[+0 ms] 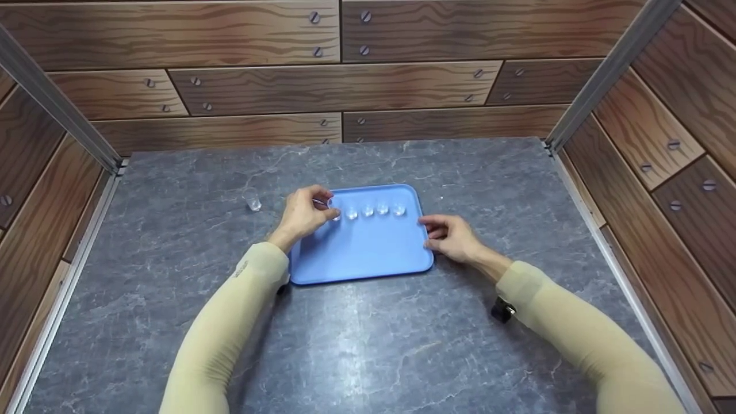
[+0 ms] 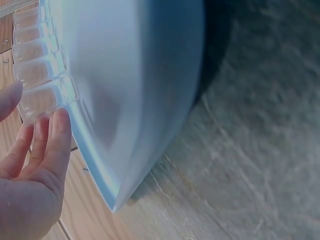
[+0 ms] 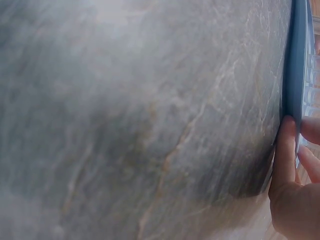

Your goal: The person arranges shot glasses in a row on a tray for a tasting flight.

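Observation:
A blue tray [image 1: 362, 247] lies on the table with a row of small clear plastic cups [image 1: 368, 210] along its far side. My left hand [image 1: 305, 211] is at the row's left end. Its thumb and fingers close round the leftmost cup [image 2: 42, 97], which stands on the tray. Fingertips partly cover that cup in the head view. At the tray's right edge, my right hand [image 1: 454, 237] grips the rim, with the thumb [image 3: 286, 145] against the outer wall and the fingers beyond it. Another clear cup [image 1: 253, 201] is on the table, left of the tray.
The grey marbled table [image 1: 368, 339] extends around the tray on all sides. Wood-patterned panels [image 1: 339, 89] enclose it at the back and both sides, with metal rails [image 1: 615, 259] along the side edges.

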A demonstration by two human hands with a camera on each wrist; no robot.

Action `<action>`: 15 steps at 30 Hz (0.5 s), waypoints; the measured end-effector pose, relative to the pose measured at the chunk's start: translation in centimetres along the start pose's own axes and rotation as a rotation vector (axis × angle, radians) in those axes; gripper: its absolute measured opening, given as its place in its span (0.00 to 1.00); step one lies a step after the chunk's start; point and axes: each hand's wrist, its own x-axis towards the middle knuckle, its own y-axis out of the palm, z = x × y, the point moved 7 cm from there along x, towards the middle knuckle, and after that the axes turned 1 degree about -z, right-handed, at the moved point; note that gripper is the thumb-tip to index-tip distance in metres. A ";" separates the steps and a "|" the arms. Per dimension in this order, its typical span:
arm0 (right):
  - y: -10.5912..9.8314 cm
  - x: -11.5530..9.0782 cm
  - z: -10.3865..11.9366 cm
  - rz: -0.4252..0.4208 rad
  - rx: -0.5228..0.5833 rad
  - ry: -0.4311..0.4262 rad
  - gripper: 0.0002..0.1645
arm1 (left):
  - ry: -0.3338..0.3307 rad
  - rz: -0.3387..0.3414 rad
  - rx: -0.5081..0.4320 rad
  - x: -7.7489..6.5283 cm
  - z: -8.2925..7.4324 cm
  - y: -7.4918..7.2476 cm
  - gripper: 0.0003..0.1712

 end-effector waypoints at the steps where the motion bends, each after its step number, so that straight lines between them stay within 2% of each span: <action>1: 0.0 0.0 0.0 0.000 -0.005 0.000 0.34 | 0.001 0.000 -0.006 0.0 0.0 -0.1 0.24; 8: -0.1 0.0 -0.3 0.001 -0.001 0.010 0.34 | 0.013 -0.013 -0.019 -0.4 0.0 -1.5 0.26; 15: 0.0 0.0 -0.1 0.006 0.022 0.008 0.34 | 0.022 -0.048 -0.033 -1.2 0.1 -5.3 0.22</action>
